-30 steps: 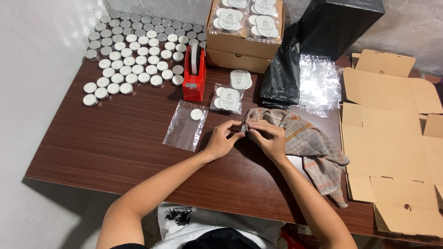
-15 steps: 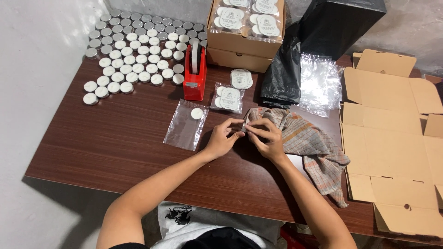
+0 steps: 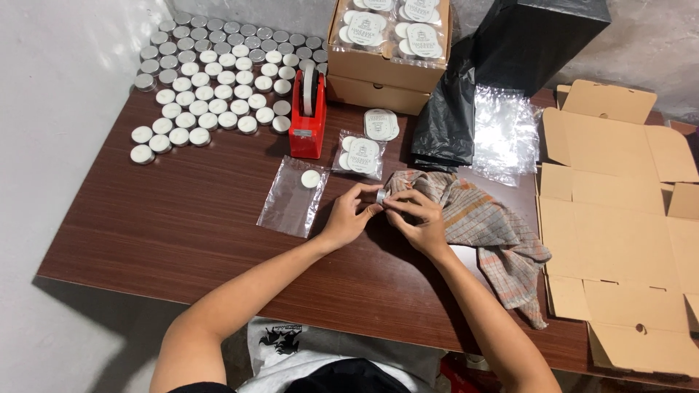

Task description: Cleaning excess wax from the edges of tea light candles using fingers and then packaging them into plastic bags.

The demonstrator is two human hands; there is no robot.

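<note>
Both hands meet over the brown table (image 3: 175, 225). My left hand (image 3: 348, 215) and my right hand (image 3: 419, 218) pinch one small round metal-cased tealight candle (image 3: 381, 196) between their fingertips, just above the tabletop. A striped plaid cloth (image 3: 480, 218) lies under and to the right of my right hand. Left of my left hand lies a clear plastic bag (image 3: 291, 196) with one white tealight (image 3: 311, 178) on it.
Many white tealights (image 3: 211, 87) stand in rows at the back left. A red tape dispenser (image 3: 308, 120), packed bags of candles (image 3: 362, 154), a filled cardboard box (image 3: 389, 44), a black bag (image 3: 448, 120), clear bags (image 3: 506, 131) and flat cardboard (image 3: 619, 218) surround the hands.
The hands stay in place with the tealight between them; the fingers shift slightly around it.
</note>
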